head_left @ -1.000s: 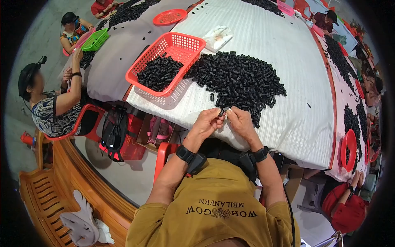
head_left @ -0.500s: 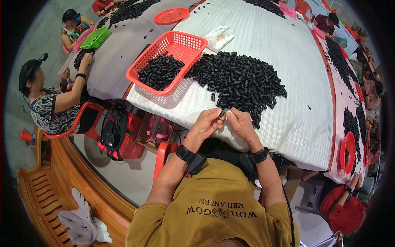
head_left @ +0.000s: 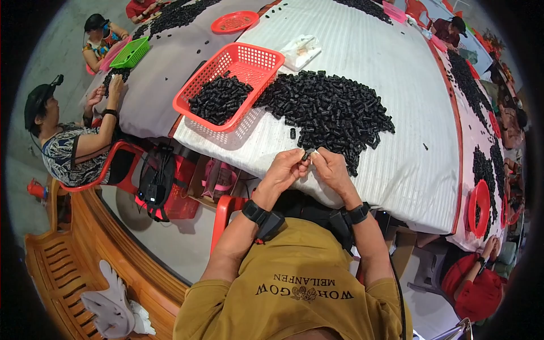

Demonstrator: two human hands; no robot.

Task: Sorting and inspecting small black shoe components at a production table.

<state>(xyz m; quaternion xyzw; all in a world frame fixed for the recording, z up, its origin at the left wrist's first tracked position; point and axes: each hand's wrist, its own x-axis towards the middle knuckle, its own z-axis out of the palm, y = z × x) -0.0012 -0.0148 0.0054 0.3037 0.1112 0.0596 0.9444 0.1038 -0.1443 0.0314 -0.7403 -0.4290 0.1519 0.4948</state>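
Note:
Both my hands meet over the near edge of the white-covered table (head_left: 416, 175). My left hand (head_left: 286, 169) pinches a small black cylindrical piece (head_left: 306, 156) between thumb and fingertips. Against that piece, my right hand (head_left: 331, 170) has its thumb and index finger pressed together; whatever lies between them is too small to make out. Just beyond the fingers spreads a heap of black cylindrical pieces (head_left: 334, 107). To its left stands a red perforated basket (head_left: 187, 113), partly filled with the same kind of pieces (head_left: 218, 99). One loose piece (head_left: 293, 134) lies between basket and heap.
A crumpled white bag (head_left: 300, 52) lies behind the heap, with a red round tray (head_left: 234, 21) farther back. On the left, a co-worker (head_left: 76, 133) sits beside more black pieces and a green basket (head_left: 130, 52). A wooden bench (head_left: 62, 255) stands at lower left.
My hands keep nearly the same pinching pose over the table edge. The co-worker at left has raised the head and shifted both hands slightly.

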